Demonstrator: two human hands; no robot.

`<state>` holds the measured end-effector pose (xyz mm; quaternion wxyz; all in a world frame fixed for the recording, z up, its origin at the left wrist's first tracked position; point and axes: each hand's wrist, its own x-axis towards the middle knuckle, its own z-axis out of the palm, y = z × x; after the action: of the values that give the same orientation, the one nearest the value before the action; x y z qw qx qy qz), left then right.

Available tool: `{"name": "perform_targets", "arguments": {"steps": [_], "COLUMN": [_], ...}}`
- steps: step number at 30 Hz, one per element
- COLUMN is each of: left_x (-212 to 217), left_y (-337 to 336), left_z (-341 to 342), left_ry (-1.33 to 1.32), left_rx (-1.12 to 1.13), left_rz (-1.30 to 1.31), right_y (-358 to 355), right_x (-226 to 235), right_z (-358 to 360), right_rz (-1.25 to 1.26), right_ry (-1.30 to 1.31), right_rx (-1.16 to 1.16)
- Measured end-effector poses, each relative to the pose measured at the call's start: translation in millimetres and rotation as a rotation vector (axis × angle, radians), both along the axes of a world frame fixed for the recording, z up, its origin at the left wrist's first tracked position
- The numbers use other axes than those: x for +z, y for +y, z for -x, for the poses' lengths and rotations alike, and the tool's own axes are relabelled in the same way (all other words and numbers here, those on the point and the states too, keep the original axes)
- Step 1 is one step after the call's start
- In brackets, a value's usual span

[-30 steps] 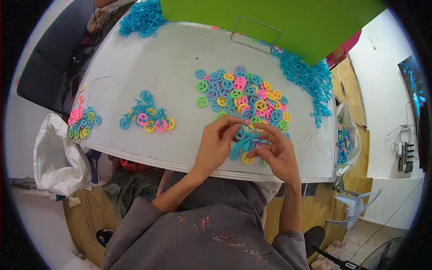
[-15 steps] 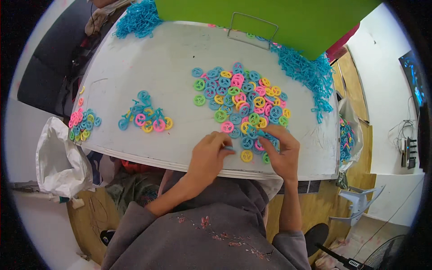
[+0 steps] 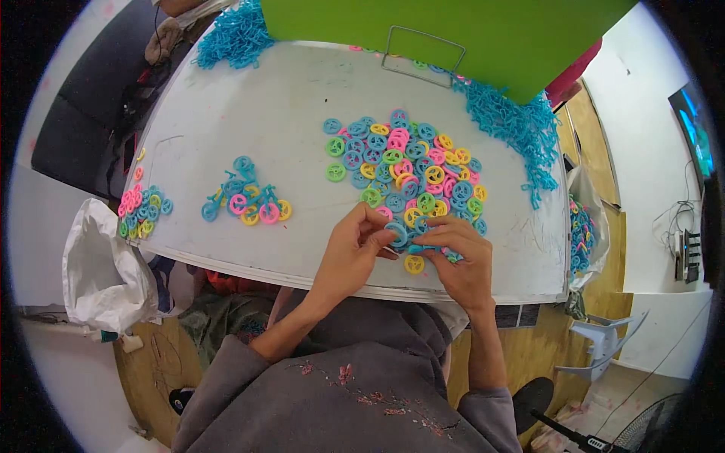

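Just above the near edge of a wheel pile (image 3: 414, 164), my left hand (image 3: 353, 251) pinches a small blue plastic wheel (image 3: 396, 233). My right hand (image 3: 464, 260) is closed on a blue plastic bicycle frame (image 3: 423, 247), mostly covered by the fingers. The frame's end meets or nearly meets the wheel; whether they are joined cannot be made out. Spoked wheels in blue, pink, yellow and green make up the pile. A single yellow wheel (image 3: 414, 264) lies in front, between my hands. Left of them sits a cluster of small toy bicycles (image 3: 245, 192) with coloured wheels.
More wheels (image 3: 143, 211) lie at the table's left edge. Heaps of blue plastic pieces stand at the back left (image 3: 234, 34) and back right (image 3: 517, 121). A green panel (image 3: 445, 38) closes off the far side. White sacks hang at the left (image 3: 106, 264) and right (image 3: 593, 234).
Both hands have come together in front of the pile. The blue wheel in my left hand now faces up and meets or nearly meets the frame in my right hand.
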<state>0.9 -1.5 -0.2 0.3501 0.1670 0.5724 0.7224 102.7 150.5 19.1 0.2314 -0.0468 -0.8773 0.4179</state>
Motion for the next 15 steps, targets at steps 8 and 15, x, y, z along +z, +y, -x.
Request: {"name": "perform_targets", "arguments": {"steps": [8, 15], "left_x": [-6.0, -6.2], "left_y": [6.6, 9.7], "left_z": [-7.9, -11.2], "left_ry": [0.465, 0.552], "left_rx": [0.198, 0.252], "left_rz": [0.101, 0.029], "right_y": [-7.4, -8.3], "right_x": [-5.7, -6.8], "right_z": [2.0, 3.1], "right_rz": [0.241, 0.383], "right_ry": [-0.129, -0.213], "right_rx": [-0.123, -0.167]}}
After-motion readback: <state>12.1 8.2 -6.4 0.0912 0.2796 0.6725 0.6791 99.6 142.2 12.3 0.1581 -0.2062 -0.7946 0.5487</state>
